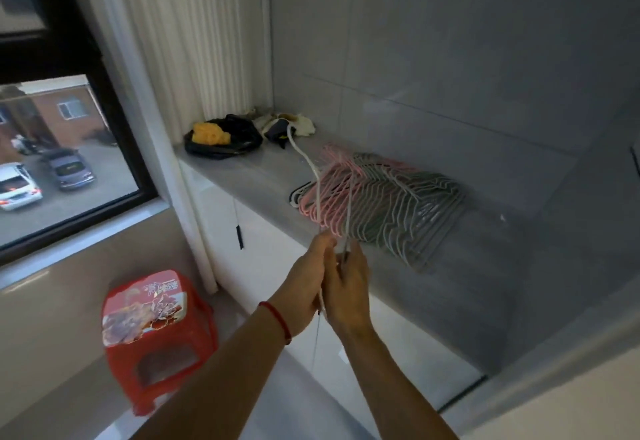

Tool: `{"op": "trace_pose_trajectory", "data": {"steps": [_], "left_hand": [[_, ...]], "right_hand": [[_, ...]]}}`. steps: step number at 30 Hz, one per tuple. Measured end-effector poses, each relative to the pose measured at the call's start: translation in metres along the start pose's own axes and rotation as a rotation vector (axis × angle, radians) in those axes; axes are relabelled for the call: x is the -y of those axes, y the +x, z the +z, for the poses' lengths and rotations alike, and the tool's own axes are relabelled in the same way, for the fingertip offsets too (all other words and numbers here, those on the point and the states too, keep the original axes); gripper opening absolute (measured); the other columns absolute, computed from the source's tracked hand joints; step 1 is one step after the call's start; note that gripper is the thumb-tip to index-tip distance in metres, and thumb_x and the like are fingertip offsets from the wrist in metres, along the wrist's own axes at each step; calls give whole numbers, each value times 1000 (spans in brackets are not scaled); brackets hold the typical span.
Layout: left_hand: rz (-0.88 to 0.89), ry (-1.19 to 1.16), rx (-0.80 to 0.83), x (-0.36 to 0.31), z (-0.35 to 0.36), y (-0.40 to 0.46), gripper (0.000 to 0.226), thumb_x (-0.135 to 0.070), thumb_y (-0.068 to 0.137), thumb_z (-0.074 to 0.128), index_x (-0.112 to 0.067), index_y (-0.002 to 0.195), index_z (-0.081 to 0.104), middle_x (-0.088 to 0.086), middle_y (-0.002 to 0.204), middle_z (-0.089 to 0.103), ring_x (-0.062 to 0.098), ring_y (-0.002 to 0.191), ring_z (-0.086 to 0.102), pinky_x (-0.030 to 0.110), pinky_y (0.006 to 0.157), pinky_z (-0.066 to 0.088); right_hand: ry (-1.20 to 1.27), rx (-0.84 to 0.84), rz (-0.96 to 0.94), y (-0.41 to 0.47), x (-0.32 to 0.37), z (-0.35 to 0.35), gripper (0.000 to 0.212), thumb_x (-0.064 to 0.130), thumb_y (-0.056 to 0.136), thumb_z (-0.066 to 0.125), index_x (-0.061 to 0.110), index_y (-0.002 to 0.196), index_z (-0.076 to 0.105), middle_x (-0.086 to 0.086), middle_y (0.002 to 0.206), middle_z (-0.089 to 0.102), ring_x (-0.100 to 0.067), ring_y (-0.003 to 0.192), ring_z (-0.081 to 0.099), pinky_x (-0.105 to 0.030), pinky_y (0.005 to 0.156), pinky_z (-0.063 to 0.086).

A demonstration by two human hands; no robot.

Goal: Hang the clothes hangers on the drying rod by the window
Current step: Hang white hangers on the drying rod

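**Both hands hold one white hanger in front of the pile**

Head view: the left hand [304, 283] and the right hand [346, 287] are close together, in front of the cabinet. Their fingers are curled around the thin wire of a white hanger [313, 176], so both are clamped on it. The hook of this hanger points away from the person, toward the far end of the surface [249, 172].

The other hangers [384, 204], pink and grey-white, lie in a flat pile on the grey surface, just behind the hands. At the far end, near the curtain [194, 41], there is a black bag with something yellow [211, 134] and some crumpled cloths [291, 124]. A red plastic stool [156, 332] stands on the floor to the left, under the window [69, 155]. The left wrist has a red string [277, 321].
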State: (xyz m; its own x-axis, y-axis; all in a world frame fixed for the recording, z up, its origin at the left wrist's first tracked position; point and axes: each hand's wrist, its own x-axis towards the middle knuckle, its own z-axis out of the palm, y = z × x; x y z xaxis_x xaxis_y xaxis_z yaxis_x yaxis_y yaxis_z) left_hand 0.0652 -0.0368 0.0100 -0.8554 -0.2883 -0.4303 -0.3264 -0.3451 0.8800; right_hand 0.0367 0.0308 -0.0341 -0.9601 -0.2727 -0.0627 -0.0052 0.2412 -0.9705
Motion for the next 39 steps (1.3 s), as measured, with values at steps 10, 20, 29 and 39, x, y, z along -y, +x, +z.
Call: {"op": "trace_pose_trajectory", "data": {"steps": [10, 20, 29, 39], "left_hand": [[146, 6, -448, 55, -93, -126, 51, -56, 105, 32, -27, 140, 53, 19, 100, 76, 28, 73, 66, 34, 63, 58], [191, -282, -987, 152, -133, -358, 42, -45, 106, 34, -20, 129, 58, 27, 100, 76, 28, 63, 58, 36, 64, 52], [209, -390, -1343, 233, -176, -587, 38, -37, 102, 38, -19, 128, 59, 26, 104, 75, 29, 66, 59, 37, 65, 54], [278, -396, -1603, 307, -295, -841, 37, -30, 103, 36, -16, 123, 63, 24, 106, 73, 32, 64, 67, 36, 54, 52]], "right_hand": [[62, 385, -110, -89, -6, 36, 47, 48, 104, 37, 29, 147, 44, 1, 154, 46, -9, 133, 46, -27, 108, 40], [238, 939, 27, -256, 14, 89, 51, 59, 95, 39, 20, 105, 70, -9, 104, 70, -28, 93, 63, -35, 75, 50], [48, 1388, -452, -466, 46, 145, 38, 45, 98, 43, 25, 123, 63, 7, 123, 60, -5, 106, 55, -27, 95, 47], [63, 1443, -699, -719, 86, 243, 30, 18, 99, 56, 29, 127, 56, 5, 133, 46, -6, 110, 53, -32, 93, 55]]}}
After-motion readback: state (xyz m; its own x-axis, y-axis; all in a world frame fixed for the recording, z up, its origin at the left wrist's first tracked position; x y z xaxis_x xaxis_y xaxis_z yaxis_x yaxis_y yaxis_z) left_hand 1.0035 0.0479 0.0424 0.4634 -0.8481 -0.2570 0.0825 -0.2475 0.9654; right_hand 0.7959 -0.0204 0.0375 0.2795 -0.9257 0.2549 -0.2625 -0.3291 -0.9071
